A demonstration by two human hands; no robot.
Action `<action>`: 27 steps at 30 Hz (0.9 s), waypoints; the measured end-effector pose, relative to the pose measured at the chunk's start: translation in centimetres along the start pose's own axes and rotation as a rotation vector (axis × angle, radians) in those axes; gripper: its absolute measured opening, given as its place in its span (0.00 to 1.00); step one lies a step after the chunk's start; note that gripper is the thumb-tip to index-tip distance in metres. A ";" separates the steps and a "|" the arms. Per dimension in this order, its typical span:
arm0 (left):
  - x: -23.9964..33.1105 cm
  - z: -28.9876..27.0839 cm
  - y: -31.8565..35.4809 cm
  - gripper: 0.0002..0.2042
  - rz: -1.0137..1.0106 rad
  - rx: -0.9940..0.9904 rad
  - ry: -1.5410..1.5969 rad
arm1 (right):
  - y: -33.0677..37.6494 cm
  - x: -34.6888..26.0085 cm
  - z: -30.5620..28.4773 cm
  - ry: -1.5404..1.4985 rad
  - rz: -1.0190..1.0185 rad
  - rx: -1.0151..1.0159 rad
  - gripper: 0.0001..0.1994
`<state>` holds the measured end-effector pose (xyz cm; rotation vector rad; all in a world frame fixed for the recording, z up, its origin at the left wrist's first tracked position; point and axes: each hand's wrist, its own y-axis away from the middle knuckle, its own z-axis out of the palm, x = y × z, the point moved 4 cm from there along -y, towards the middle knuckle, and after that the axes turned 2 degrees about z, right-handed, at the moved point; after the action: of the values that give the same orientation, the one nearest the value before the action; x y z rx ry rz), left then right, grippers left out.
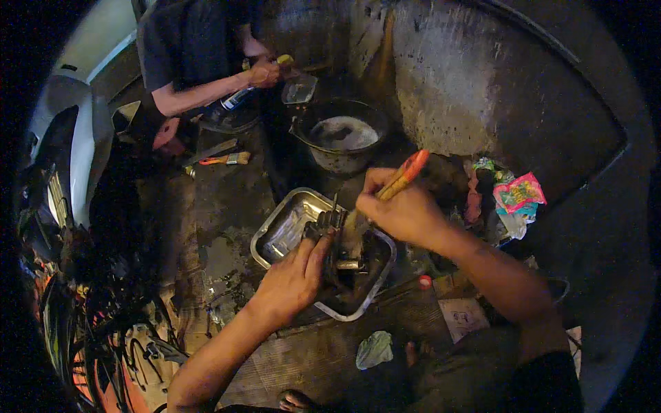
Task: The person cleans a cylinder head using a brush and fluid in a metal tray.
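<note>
My right hand (396, 210) is closed around a paintbrush (405, 173) with a worn orange-tipped handle. Its bristles point down against a dark metal machine part (325, 224), though motion blur softens them. With fingers wrapped on its near side, my left hand (296, 272) grips that part and keeps it over a metal tray (267, 237). The tray is rectangular with rounded corners and holds dark liquid at its near right end. A short shiny cylinder (349, 264) shows below the brush; whether it belongs to the part I cannot tell.
Beyond the tray stands a dark bucket (317, 146) of cloudy liquid. A co-worker's hand (265, 72) holds a spray can at the far left. Another paintbrush (237, 158) lies left. Crumpled wrappers (520, 196) sit right, cables (103, 337) lower left, a pale crumpled piece (375, 350) near.
</note>
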<state>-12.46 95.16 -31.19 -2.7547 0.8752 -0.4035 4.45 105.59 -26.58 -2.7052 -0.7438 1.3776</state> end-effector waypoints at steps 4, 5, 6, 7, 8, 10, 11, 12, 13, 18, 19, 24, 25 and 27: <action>0.1 0.1 0.2 0.35 0.013 -0.025 -0.041 | 1.8 -2.1 0.1 -0.254 -0.029 -0.180 0.07; 0.2 -0.3 0.2 0.35 0.013 -0.017 -0.053 | 2.4 -2.3 0.3 -0.184 -0.109 -0.240 0.06; 0.2 -0.5 0.2 0.35 0.009 -0.026 -0.062 | 1.9 -1.8 0.2 -0.197 -0.114 -0.240 0.06; 0.4 -0.2 -0.3 0.34 0.019 -0.012 -0.037 | 1.1 -0.3 -0.4 -0.169 0.022 -0.159 0.06; 0.6 0.2 -0.8 0.33 0.030 0.001 -0.013 | 0.6 1.3 -1.2 -0.140 0.156 -0.076 0.06; 0.6 0.6 -0.8 0.34 0.044 0.003 -0.063 | 0.6 0.8 -1.6 -0.113 0.175 -0.042 0.06; 0.6 0.7 -1.0 0.35 0.060 0.013 -0.110 | 1.5 -0.3 -1.3 -0.199 0.133 -0.149 0.06; 0.7 0.5 -1.1 0.35 0.065 0.009 -0.108 | 2.1 -0.7 -0.8 -0.233 0.089 -0.220 0.07; 0.5 0.3 -1.3 0.35 0.028 -0.006 -0.054 | 2.7 -1.1 -0.2 -0.272 0.050 -0.298 0.07; -1.6 -0.5 2.3 0.31 -0.066 0.048 -0.029 | -0.6 -1.2 2.4 -0.303 0.163 -0.196 0.07; -1.4 -0.7 2.7 0.29 -0.120 -0.016 0.002 | 0.5 -2.7 3.2 -0.354 0.138 -0.276 0.07; 1.8 -0.2 -1.5 0.26 0.231 0.200 -0.178 | 1.4 4.9 -3.6 -0.186 0.275 0.048 0.06; 1.9 1.0 -1.0 0.27 0.217 0.256 -0.153 | 2.5 4.3 -3.3 -0.013 0.047 0.096 0.06; 2.5 1.1 0.5 0.29 0.151 0.171 -0.071 | 5.7 1.6 -2.2 0.166 -0.092 0.020 0.07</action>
<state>-10.39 93.37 -31.91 -2.5118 0.9751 -0.3336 9.19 101.67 -27.73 -2.6912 -0.8238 1.1188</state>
